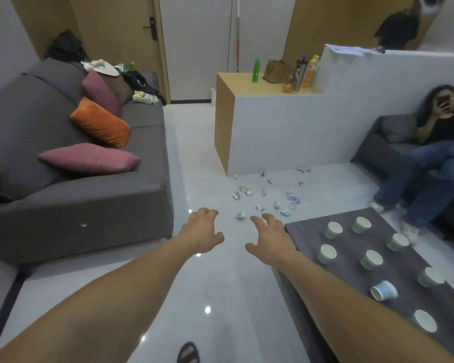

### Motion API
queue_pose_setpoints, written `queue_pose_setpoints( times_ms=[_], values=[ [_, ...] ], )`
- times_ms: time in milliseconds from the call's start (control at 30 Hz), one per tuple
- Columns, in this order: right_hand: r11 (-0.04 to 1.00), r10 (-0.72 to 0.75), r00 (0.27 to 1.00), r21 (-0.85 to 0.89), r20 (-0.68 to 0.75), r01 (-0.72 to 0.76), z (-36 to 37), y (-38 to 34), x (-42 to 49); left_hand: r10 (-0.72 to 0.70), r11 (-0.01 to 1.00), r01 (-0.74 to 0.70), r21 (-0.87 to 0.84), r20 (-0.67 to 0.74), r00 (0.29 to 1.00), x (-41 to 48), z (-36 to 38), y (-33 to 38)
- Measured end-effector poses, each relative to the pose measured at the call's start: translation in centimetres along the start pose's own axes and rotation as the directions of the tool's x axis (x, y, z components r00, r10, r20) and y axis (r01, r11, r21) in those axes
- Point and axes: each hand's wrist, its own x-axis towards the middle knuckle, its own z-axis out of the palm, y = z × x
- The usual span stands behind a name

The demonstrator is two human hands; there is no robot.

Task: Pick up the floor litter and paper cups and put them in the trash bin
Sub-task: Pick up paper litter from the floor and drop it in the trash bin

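Both my hands are empty. My left hand (203, 231) and my right hand (271, 237) reach forward side by side over the shiny pale floor (215, 289), palms down, fingers spread and loosely bent, gripping nothing. They are near each other but do not touch. Both forearms are bare and stretch out from the near edge of the view, and my sandalled foot (188, 353) shows below them.

Just beyond my fingertips lies the litter (268, 197): a loose scatter of small crushed and torn paper cups, white with blue print, spread over the floor from near my right hand out to the foot of a white partition wall (286, 132). One crumpled piece (240, 216) lies between my two hands, a little farther out.

To the right of my right arm stands a dark low table (404, 265). Several paper cups (371, 259) stand on it, upright and well apart, white with pale rims. One blue-and-white cup (384, 290) lies tipped on its side on the near part.

On the left is a grey sofa (89, 205) with an orange cushion (100, 121) and a pink cushion (89, 158). Far right, a person (435, 142) in jeans sits on another grey seat. A green bottle (256, 70) stands on the wooden counter behind the partition.
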Motion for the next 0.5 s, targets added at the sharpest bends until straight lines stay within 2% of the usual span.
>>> queue_pose_setpoints(
  times_ms=[167,500],
  values=[
    [0.998,0.059,0.998,0.020,-0.021,-0.059,-2.7,0.1,9.2,0.066,0.998,-0.066,0.001,0.040,0.997,10.2,-3.5,-1.0],
    [0.998,0.065,0.997,0.021,0.029,-0.065,-4.3,3.3,26.3,0.050,0.998,-0.052,0.025,0.068,0.996,28.7,-5.5,-0.3]
  ],
)
